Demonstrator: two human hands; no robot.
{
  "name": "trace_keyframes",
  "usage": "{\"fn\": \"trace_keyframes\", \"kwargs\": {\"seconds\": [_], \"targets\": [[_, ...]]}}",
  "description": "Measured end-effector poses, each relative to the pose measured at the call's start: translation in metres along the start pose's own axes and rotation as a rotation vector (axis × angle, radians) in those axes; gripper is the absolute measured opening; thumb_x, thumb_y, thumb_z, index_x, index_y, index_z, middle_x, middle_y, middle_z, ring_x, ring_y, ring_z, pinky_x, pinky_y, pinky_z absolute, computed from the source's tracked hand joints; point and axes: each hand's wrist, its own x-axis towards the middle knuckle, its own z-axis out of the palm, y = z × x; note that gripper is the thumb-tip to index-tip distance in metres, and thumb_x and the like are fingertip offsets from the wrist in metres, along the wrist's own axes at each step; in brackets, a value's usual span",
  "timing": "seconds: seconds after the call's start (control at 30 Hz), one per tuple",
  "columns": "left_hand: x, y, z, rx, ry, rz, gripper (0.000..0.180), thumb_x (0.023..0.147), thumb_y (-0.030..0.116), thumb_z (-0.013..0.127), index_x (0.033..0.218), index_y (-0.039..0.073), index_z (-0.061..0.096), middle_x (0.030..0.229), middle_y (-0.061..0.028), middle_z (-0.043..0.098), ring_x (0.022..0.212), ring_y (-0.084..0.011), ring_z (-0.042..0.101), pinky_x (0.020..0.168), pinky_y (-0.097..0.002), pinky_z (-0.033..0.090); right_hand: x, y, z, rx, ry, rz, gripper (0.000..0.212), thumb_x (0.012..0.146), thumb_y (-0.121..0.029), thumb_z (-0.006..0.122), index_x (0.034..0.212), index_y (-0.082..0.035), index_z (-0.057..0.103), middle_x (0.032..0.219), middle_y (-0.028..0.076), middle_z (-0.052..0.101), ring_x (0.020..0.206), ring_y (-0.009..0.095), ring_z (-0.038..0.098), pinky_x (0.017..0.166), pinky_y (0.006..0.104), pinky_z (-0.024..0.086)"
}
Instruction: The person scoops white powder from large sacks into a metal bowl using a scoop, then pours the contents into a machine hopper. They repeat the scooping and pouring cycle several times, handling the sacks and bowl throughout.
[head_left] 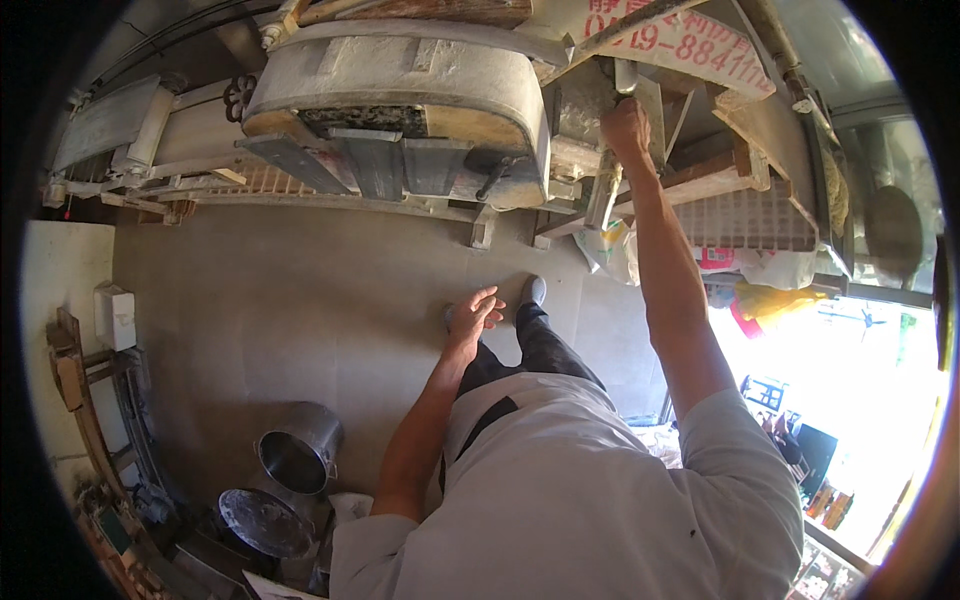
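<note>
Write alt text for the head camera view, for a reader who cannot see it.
Seen from above, a person's right hand is raised, gripping a metal part on a large dusty machine. The left hand hangs open and empty above the concrete floor. Two metal buckets stand at lower left.

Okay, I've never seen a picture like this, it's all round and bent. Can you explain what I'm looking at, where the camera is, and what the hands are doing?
The camera sits on a person's head and looks down, so you see their own grey shirt and both arms. The wide lens bends straight edges near the rim. The right hand reaches up and grips a pale upright handle on a big dusty machine that has a rounded grey housing. The left hand hangs open over the grey floor, holding nothing. Low on the left stand two metal pots. A slatted crate sits to the right of the machine. The glare on the right is daylight from outside.
</note>
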Motion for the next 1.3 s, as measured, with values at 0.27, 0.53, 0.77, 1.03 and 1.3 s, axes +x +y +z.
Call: {"fn": "trace_keyframes", "kwargs": {"seconds": [0.27,0.53,0.77,1.03,1.3], "targets": [[0.002,0.007,0.019,0.1,-0.06,0.01,0.038,0.096,0.022,0.057,0.13,0.004,0.057,0.101,-0.0077,0.07,0.078,-0.0121,0.063,0.067,-0.0254,0.049,-0.017,0.02,-0.015,0.003,0.067,-0.085,0.027,0.081,-0.019,0.061,0.089,0.007,0.065,0.089,0.03,0.067,0.087,0.047,0.065,0.078,0.0521,0.051],[0.001,0.013,0.033,0.14,-0.112,0.004,0.041,0.096,0.022,0.057,0.133,0.004,0.054,0.1,-0.0071,0.07,0.077,-0.0111,0.063,0.068,-0.025,0.049,-0.062,0.016,-0.028,0.025,0.064,-0.017,0.035,0.084,-0.02,0.06,0.099,0.01,0.051,0.086,0.033,0.065,0.088,0.048,0.064,0.08,0.0525,0.05],[0.006,0.01,0.052,0.321,-0.08,0.222,0.047,0.094,0.016,0.058,0.139,0.008,0.048,0.089,-0.0048,0.071,0.068,-0.0096,0.063,0.06,-0.0244,0.05,-0.077,0.015,-0.043,0.056,0.078,-0.03,0.029,0.083,-0.015,0.059,0.095,0.009,0.051,0.085,0.033,0.065,0.086,0.048,0.064,0.078,0.0529,0.05],[0.065,0.039,0.145,0.768,-0.069,0.661,0.067,0.087,0.005,0.055,0.15,0.014,0.031,0.078,-0.0152,0.066,0.066,-0.033,0.064,0.062,-0.0436,0.051,-0.064,0.035,-0.055,0.07,0.106,-0.122,0.026,0.08,-0.014,0.058,0.088,0.01,0.052,0.08,0.034,0.063,0.081,0.049,0.063,0.076,0.0532,0.05],[0.164,0.109,0.213,1.085,0.044,0.844,0.089,0.08,0.001,0.056,0.156,0.024,0.015,0.09,-0.0229,0.063,0.07,-0.0351,0.065,0.059,-0.0461,0.054,-0.027,0.046,-0.076,0.217,0.029,-0.119,0.029,0.078,-0.016,0.056,0.08,0.013,0.058,0.083,0.036,0.061,0.087,0.05,0.062,0.079,0.0531,0.049]]}}
